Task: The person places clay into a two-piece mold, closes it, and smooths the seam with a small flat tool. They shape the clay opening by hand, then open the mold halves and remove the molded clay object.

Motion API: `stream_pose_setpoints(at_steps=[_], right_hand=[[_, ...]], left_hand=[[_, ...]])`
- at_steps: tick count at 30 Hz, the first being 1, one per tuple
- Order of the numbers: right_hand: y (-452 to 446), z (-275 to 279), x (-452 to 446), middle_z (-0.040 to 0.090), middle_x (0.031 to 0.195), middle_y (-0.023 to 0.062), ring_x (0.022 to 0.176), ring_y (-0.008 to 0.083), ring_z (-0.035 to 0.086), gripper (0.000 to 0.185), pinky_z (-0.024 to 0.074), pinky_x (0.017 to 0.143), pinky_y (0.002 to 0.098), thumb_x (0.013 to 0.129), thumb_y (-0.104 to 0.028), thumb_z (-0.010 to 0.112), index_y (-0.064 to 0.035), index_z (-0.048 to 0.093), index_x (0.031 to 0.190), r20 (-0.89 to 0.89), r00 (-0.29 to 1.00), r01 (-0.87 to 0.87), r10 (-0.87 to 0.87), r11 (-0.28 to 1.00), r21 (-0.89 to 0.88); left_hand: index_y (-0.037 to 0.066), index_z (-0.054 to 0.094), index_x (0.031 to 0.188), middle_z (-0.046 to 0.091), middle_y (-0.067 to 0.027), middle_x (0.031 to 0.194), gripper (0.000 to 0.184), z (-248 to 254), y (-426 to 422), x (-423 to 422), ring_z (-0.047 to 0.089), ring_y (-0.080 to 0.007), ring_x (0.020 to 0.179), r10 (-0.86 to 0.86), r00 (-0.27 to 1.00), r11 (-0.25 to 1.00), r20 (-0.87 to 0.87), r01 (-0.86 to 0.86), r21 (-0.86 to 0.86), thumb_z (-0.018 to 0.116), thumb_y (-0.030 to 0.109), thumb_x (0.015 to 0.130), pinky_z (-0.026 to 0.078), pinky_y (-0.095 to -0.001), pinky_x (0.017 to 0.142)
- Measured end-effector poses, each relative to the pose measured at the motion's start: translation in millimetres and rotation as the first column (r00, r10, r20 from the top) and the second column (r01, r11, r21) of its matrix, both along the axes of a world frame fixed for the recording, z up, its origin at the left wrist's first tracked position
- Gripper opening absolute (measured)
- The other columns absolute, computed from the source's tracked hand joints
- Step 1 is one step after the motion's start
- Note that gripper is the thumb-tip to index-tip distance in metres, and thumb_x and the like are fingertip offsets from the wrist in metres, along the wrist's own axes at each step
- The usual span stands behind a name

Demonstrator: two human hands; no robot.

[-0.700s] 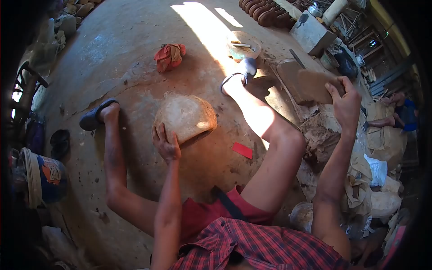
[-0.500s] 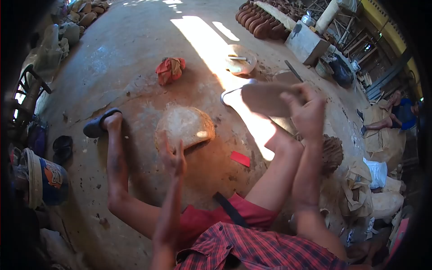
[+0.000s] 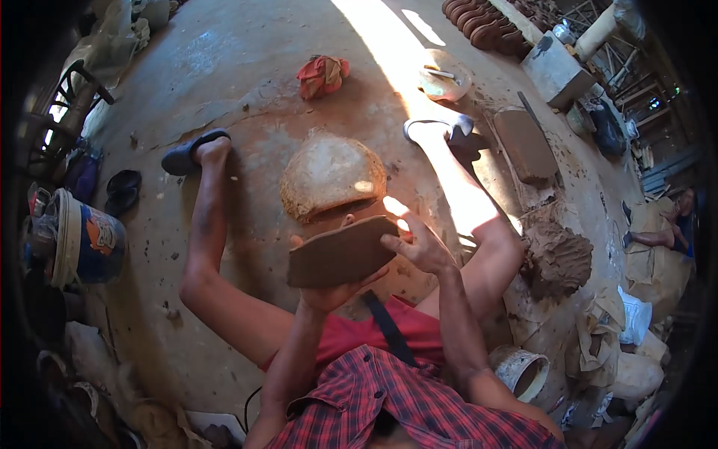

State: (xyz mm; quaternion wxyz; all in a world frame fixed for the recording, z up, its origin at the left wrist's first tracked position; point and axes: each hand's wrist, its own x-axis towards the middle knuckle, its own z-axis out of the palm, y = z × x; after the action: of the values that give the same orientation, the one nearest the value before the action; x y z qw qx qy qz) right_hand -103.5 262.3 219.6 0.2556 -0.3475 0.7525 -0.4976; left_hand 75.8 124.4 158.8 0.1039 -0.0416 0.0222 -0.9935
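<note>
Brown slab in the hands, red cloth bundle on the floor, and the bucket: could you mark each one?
Brown slab point(image 3: 340, 254): head view, middle of its broad face.
Red cloth bundle point(image 3: 323, 77): head view, its crumpled middle.
Bucket point(image 3: 96, 238): head view, its printed outer wall.

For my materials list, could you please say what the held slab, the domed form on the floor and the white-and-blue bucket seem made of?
Held slab: probably moist clay; matte brown, like the rough lump at right.
Domed form: perhaps plaster or cement; dull, pale top, brownish edges.
White-and-blue bucket: likely plastic; smooth, slightly glossy, printed side.
</note>
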Motion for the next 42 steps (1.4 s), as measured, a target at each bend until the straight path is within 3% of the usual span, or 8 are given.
stream_pose_setpoints(at_steps=[1, 6, 10, 12, 13, 18, 20, 42], right_hand=[[1.7, -9.9, -1.3, 0.076, 0.106, 0.0142, 0.096, 0.0178, 0.073, 0.035, 0.0601, 0.082, 0.0344, 0.099, -0.016, 0.076, 0.0028, 0.067, 0.127, 0.249, 0.960, -0.126, 0.124, 0.992, -0.008], [8.9, -59.6, -2.5, 0.077, 0.100, 0.0071, 0.089, 0.0110, 0.072, 0.030, 0.0576, 0.075, 0.0277, 0.094, -0.015, 0.083, 0.0020, 0.069, 0.116, 0.338, 0.934, -0.129, 0.111, 0.991, 0.031], [11.0, -101.3, -16.7, 0.076, 0.090, 0.0064, 0.079, 0.0098, 0.066, 0.027, 0.0544, 0.068, 0.0310, 0.091, -0.015, 0.086, 0.0007, 0.070, 0.107, 0.284, 0.958, -0.077, 0.031, 0.985, 0.154], [6.8, -144.7, -29.8, 0.074, 0.088, 0.0081, 0.077, 0.0146, 0.064, 0.027, 0.0537, 0.069, 0.0350, 0.088, -0.014, 0.087, -0.0021, 0.071, 0.106, 0.060, 0.998, -0.027, 0.023, 0.997, 0.071], [-2.9, -152.5, -34.6, 0.071, 0.091, 0.0112, 0.081, 0.0227, 0.068, 0.029, 0.0545, 0.074, 0.0393, 0.084, -0.016, 0.088, -0.0046, 0.072, 0.105, -0.014, 1.000, -0.020, 0.020, 1.000, -0.020], [-33.7, -147.2, -41.3, 0.071, 0.102, 0.0130, 0.089, 0.0313, 0.070, 0.033, 0.0555, 0.078, 0.0437, 0.084, -0.022, 0.089, -0.0068, 0.073, 0.109, -0.292, 0.956, 0.032, -0.021, 0.999, 0.033], [-43.0, -146.6, -43.2, 0.071, 0.102, 0.0117, 0.089, 0.0316, 0.071, 0.035, 0.0562, 0.078, 0.0434, 0.083, -0.021, 0.089, -0.0076, 0.073, 0.111, -0.369, 0.929, 0.068, -0.032, 0.994, 0.086], [-62.9, -185.6, -53.7, 0.071, 0.101, 0.0105, 0.083, 0.0307, 0.074, 0.045, 0.0595, 0.073, 0.0419, 0.078, -0.016, 0.092, -0.0075, 0.069, 0.116, -0.539, 0.814, 0.149, -0.216, 0.975, -0.166]], left_hand=[[0.020, 0.022, 0.171, 0.027, -0.0141, 0.175, 0.106, -3.3, -4.4, 0.0, 0.028, -0.0426, 0.159, -0.058, 0.998, 0.997, -0.014, 0.058, -0.052, 0.039, 0.089, 0.093, 0.020, -0.0764, 0.123], [0.017, 0.028, 0.170, 0.038, -0.0173, 0.170, 0.102, -36.0, -45.0, 24.3, 0.040, -0.0436, 0.153, -0.078, 0.957, 0.917, 0.278, 0.178, -0.357, 0.040, 0.086, 0.096, 0.035, -0.0743, 0.117], [0.011, 0.056, 0.155, 0.067, -0.0167, 0.143, 0.074, -51.7, -59.0, 42.2, 0.066, -0.0294, 0.129, 0.149, 0.869, 0.709, 0.472, 0.239, -0.664, 0.056, 0.063, 0.104, 0.055, -0.0520, 0.106], [0.006, 0.068, 0.142, 0.078, -0.0113, 0.120, 0.051, -31.6, -64.7, 23.0, 0.072, -0.0189, 0.103, 0.438, 0.697, -0.063, 0.568, 0.654, -0.753, 0.074, 0.035, 0.100, 0.058, -0.0377, 0.089], [0.003, 0.075, 0.129, 0.080, -0.0084, 0.100, 0.038, -44.9, -61.7, 15.3, 0.068, -0.0124, 0.085, 0.566, 0.640, -0.005, 0.519, 0.633, -0.774, 0.081, 0.013, 0.092, 0.054, -0.0307, 0.076], [0.004, 0.078, 0.116, 0.077, -0.0171, 0.095, 0.032, -87.2, -74.7, -7.5, 0.074, -0.0275, 0.083, 0.779, 0.576, -0.155, 0.247, 0.558, -0.815, 0.082, 0.017, 0.087, 0.056, -0.0395, 0.077], [0.004, 0.078, 0.109, 0.073, -0.0152, 0.097, 0.030, -100.9, -79.9, -12.8, 0.070, -0.0353, 0.091, 0.855, 0.515, -0.387, -0.053, 0.568, -0.726, 0.085, 0.019, 0.084, 0.055, -0.0446, 0.081], [0.005, 0.070, 0.100, 0.065, -0.0106, 0.093, 0.035, -102.6, -86.7, -19.2, 0.066, -0.0311, 0.085, 0.811, 0.377, -0.585, -0.448, 0.521, -0.621, 0.090, 0.028, 0.082, 0.053, -0.0458, 0.074]])
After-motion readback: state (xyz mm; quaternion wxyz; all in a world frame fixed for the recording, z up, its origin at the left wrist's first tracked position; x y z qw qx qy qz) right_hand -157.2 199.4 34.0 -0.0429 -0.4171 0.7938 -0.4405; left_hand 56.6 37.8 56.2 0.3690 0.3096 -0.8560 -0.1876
